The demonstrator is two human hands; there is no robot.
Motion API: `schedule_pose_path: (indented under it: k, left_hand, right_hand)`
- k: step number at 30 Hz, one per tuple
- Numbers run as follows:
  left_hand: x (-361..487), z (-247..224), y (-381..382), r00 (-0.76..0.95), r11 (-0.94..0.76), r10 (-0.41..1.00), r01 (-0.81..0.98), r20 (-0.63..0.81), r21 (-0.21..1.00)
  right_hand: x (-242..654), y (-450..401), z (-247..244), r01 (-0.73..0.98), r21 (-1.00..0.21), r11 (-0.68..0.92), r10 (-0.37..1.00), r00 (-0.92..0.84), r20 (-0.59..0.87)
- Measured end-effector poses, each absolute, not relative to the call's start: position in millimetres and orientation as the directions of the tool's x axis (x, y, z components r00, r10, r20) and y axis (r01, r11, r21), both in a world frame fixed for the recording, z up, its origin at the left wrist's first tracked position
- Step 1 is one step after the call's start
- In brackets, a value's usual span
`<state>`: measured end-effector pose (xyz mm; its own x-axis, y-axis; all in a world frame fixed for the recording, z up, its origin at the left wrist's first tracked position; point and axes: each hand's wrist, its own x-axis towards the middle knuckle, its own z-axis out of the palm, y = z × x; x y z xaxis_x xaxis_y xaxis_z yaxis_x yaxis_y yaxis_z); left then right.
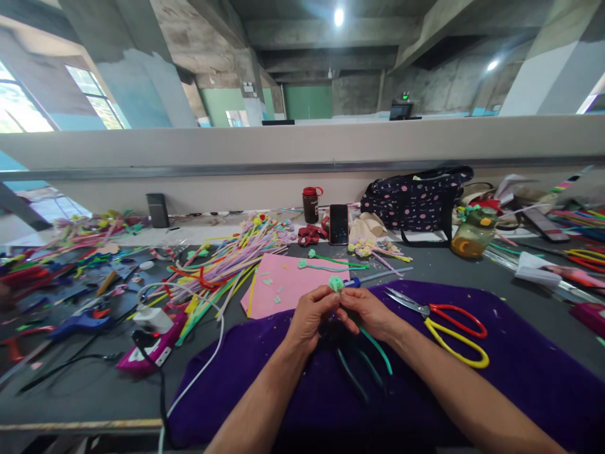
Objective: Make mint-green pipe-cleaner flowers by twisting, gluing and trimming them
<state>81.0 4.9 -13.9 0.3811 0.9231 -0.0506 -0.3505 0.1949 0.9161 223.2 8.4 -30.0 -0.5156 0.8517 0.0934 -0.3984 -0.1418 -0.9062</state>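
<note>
My left hand (309,317) and my right hand (367,310) meet over the purple cloth (227,366), fingertips pinched together. Between them they grip a mint-green pipe cleaner flower (336,284), its small looped head showing above the fingers. A green stem (378,349) comes out below my right hand. Just behind those fingers shows a blue object (352,283), mostly hidden. Under the hands lie dark-handled pliers (359,372), their jaws out of sight. Scissors (439,315) with one red and one yellow handle lie to the right. Two similar green pieces (326,265) rest beyond on a pink sheet (269,296).
Bundled pipe cleaners (241,252) lie left of centre. A magenta power strip (155,347) with a white plug and cables sits at left. Along the back stand a phone (339,224), a red-lidded bottle (311,207), a dark patterned bag (411,202) and a jar (474,233).
</note>
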Motion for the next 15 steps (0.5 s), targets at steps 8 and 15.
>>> schedule_pose_path:
  k: [8,15]
  left_hand:
    - [83.0,-13.9,2.2,0.281,0.176,0.957,-0.364,-0.073,0.914]
    - [84.6,-14.4,2.7,0.264,0.218,0.958,-0.402,-0.116,0.889]
  right_hand:
    - [226.8,8.7,-30.7,-0.405,-0.878,-0.254,0.808,-0.588,0.037]
    - [224.1,10.0,-34.0,-0.406,-0.877,-0.256,0.815,-0.579,0.030]
